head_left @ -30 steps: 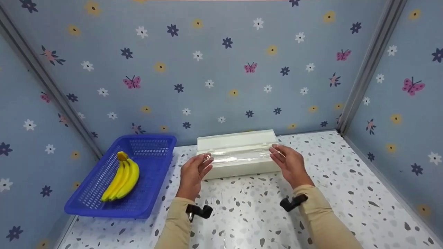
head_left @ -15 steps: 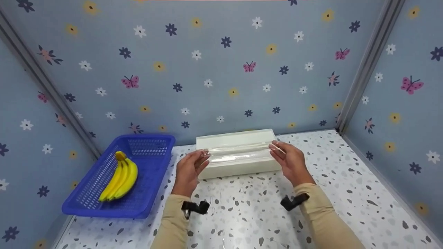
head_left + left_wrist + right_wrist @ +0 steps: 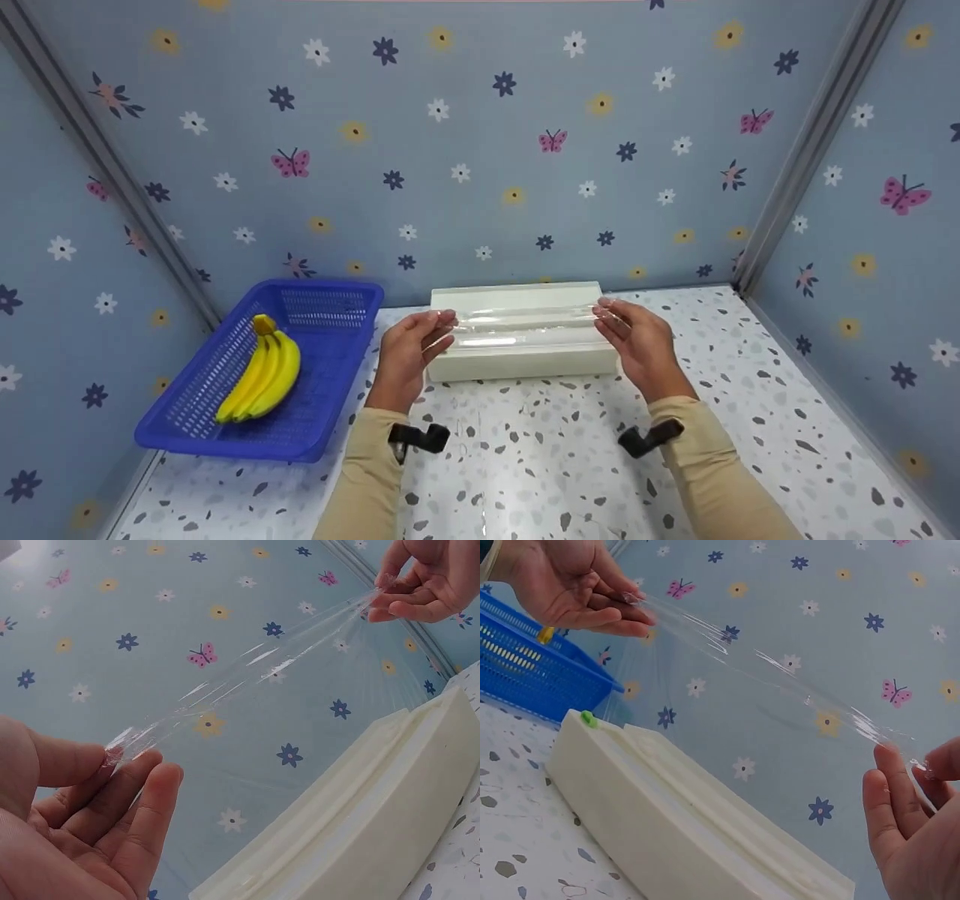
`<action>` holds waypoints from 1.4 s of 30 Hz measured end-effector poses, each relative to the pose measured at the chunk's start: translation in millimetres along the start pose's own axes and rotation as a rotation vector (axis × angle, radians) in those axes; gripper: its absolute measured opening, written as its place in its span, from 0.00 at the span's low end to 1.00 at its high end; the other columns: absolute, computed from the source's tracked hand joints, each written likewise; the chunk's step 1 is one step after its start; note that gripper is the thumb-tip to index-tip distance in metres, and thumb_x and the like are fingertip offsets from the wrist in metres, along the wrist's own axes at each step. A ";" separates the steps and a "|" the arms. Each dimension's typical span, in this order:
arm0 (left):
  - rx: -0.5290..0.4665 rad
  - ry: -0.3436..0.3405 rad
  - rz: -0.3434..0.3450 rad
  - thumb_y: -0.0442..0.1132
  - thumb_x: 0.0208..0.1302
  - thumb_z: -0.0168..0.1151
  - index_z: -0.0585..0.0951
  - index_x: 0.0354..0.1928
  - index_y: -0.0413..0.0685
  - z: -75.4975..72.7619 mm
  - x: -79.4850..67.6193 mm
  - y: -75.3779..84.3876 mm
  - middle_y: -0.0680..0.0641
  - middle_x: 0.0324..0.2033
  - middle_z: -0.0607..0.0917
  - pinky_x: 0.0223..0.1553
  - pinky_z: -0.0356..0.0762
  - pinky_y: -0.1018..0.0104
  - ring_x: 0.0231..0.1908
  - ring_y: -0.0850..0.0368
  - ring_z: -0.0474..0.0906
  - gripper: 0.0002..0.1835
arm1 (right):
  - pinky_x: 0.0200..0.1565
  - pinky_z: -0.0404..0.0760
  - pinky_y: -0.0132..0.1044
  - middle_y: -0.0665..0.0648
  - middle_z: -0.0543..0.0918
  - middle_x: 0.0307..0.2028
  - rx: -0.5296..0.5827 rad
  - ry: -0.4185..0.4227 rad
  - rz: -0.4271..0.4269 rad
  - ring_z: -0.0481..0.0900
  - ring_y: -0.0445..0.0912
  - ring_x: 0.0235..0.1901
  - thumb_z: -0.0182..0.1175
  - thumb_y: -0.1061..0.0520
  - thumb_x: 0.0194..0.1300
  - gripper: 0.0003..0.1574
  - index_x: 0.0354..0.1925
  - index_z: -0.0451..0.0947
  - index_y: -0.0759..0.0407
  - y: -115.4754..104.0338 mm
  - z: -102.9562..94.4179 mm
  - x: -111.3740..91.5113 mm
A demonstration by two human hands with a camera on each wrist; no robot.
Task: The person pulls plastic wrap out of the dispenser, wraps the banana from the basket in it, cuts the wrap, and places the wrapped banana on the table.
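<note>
A sheet of clear cling film (image 3: 525, 316) stretches between the two hands, above a long cream-white dispenser box (image 3: 525, 366). My left hand (image 3: 405, 360) pinches the film's left corner between thumb and fingertips. At the opposite corner, my right hand (image 3: 641, 351) pinches it the same way. In the left wrist view the film (image 3: 240, 679) is bunched into a shiny band along its leading edge, and a thin sheet hangs from it toward the box (image 3: 390, 802). The right wrist view shows a small green piece (image 3: 589, 718) on the end of the box.
A blue plastic basket (image 3: 330, 397) stands left of the box, with a bunch of yellow bananas (image 3: 262, 379) inside. Behind the box rises a blue flower-and-butterfly wall (image 3: 480, 150). The speckled white tabletop (image 3: 517, 465) lies in front, with side walls left and right.
Both hands have lifted a little and spread slightly apart, drawing the cling film up and away from the dispenser box. The box and the basket of bananas stay put.
</note>
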State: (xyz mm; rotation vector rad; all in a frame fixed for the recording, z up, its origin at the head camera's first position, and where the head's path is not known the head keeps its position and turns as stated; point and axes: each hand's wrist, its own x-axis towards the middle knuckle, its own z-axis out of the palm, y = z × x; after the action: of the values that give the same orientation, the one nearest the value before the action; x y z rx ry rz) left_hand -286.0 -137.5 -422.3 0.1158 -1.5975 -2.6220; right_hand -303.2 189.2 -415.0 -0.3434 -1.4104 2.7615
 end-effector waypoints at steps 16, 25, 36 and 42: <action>0.060 0.002 0.032 0.32 0.72 0.60 0.82 0.47 0.31 1.7 -6.5 3.7 0.43 0.37 0.87 0.42 0.83 0.62 0.42 0.52 0.85 0.09 | 0.56 0.79 0.39 0.62 0.84 0.47 -0.049 -0.033 -0.040 0.85 0.48 0.48 0.53 0.62 0.76 0.23 0.62 0.66 0.75 -10.0 -2.6 -5.4; 0.124 -0.019 0.053 0.30 0.69 0.62 0.81 0.50 0.30 4.0 -15.3 5.5 0.42 0.39 0.86 0.41 0.82 0.62 0.44 0.52 0.84 0.11 | 0.57 0.78 0.40 0.63 0.81 0.52 -0.078 -0.065 -0.057 0.84 0.49 0.50 0.55 0.61 0.75 0.21 0.59 0.69 0.73 -14.3 -7.5 -13.0; 0.260 -0.033 0.169 0.30 0.68 0.64 0.84 0.47 0.33 9.7 -13.0 14.4 0.42 0.40 0.87 0.40 0.83 0.60 0.41 0.52 0.84 0.09 | 0.57 0.78 0.40 0.61 0.81 0.50 -0.139 -0.078 -0.102 0.84 0.48 0.49 0.58 0.58 0.74 0.20 0.57 0.71 0.71 -27.4 -5.8 -17.6; 0.281 -0.023 0.175 0.31 0.67 0.65 0.84 0.47 0.33 2.5 -15.9 19.0 0.42 0.39 0.86 0.41 0.83 0.58 0.40 0.52 0.84 0.09 | 0.56 0.78 0.38 0.61 0.79 0.51 -0.208 -0.081 -0.101 0.84 0.47 0.49 0.57 0.56 0.75 0.22 0.58 0.69 0.70 -25.9 -1.2 -18.5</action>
State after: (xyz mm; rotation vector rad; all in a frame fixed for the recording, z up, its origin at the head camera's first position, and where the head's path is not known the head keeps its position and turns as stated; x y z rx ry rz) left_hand -270.1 -142.4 -403.8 -0.0381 -1.8813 -2.2683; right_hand -286.9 203.3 -391.4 -0.1606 -1.6888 2.5824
